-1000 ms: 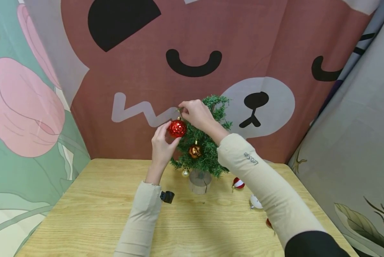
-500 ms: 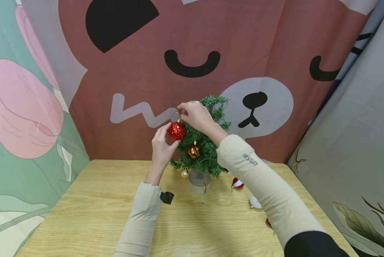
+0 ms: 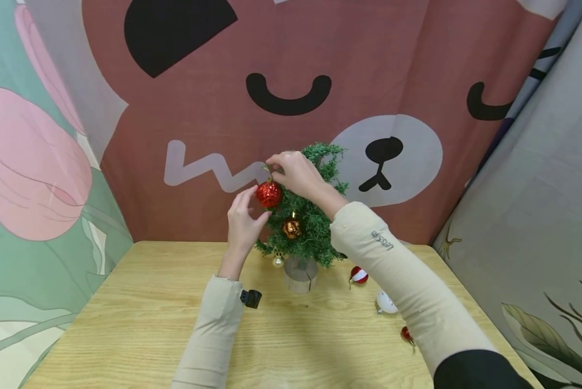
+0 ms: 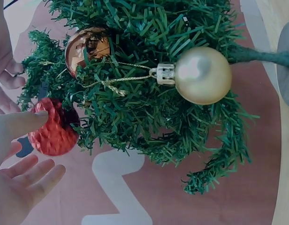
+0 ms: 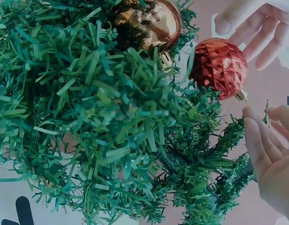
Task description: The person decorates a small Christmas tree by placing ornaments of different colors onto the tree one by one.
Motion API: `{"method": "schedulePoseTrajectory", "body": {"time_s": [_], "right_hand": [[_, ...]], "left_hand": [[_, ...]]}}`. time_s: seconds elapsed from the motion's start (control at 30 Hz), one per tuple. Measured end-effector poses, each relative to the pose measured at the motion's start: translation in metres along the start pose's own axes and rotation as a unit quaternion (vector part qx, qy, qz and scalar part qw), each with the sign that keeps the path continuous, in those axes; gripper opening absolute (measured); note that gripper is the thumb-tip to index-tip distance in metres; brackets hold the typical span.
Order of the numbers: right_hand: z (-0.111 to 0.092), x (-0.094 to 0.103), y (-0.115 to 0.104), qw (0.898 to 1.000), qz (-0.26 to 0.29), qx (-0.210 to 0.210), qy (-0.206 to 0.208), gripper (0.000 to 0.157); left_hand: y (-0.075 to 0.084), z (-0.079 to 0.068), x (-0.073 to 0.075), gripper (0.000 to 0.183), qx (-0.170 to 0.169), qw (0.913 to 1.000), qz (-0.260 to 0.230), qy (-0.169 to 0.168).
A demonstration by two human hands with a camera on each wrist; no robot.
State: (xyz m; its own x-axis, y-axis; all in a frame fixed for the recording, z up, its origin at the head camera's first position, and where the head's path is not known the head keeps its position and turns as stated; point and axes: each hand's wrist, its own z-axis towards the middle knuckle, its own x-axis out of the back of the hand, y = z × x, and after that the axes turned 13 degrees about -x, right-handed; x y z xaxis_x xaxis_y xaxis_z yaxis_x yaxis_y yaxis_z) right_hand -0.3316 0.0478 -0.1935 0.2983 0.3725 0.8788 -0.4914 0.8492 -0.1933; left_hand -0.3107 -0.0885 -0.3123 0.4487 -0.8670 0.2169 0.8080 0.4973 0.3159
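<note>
A shiny red bauble hangs at the upper left of a small artificial Christmas tree. My left hand is cupped loosely beside it; the right wrist view shows a gap between those fingers and the bauble. Above the bauble, my right hand pinches the tip of a green branch. The bauble's thin hanging thread runs up to these fingertips; whether they also grip it is hard to tell. A copper bauble and a pale gold bauble hang lower on the tree.
The tree stands on a round wooden base on a wooden table. To its right lie a red-and-white bauble, a white bauble and a small red bauble, close to my right sleeve. A printed curtain hangs behind.
My left thumb and fingers have come away from the red bauble, which they held before. The bauble has shifted only slightly. My right hand stays at the branch tip.
</note>
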Motion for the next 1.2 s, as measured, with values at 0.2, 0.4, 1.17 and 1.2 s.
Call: {"method": "schedulePoseTrajectory", "body": {"time_s": [0.2,0.4,1.17,1.2], "right_hand": [[-0.003,0.004,0.0,1.0,0.014,-0.001,-0.019,0.029],[-0.007,0.007,0.002,0.999,0.035,0.006,-0.025,0.027],[-0.034,0.022,0.028,0.984,0.162,0.054,0.05,0.021],[-0.035,0.022,0.03,0.983,0.168,0.056,0.056,0.02]], "left_hand": [[0.0,0.0,0.0,0.054,-0.007,1.0,-0.001,-0.001],[0.002,-0.001,0.0,0.052,-0.008,1.0,0.002,0.001],[0.022,-0.007,0.004,0.039,-0.049,0.9986,0.0,0.021],[0.024,-0.007,0.004,0.039,-0.052,0.9984,-0.001,0.023]]}}
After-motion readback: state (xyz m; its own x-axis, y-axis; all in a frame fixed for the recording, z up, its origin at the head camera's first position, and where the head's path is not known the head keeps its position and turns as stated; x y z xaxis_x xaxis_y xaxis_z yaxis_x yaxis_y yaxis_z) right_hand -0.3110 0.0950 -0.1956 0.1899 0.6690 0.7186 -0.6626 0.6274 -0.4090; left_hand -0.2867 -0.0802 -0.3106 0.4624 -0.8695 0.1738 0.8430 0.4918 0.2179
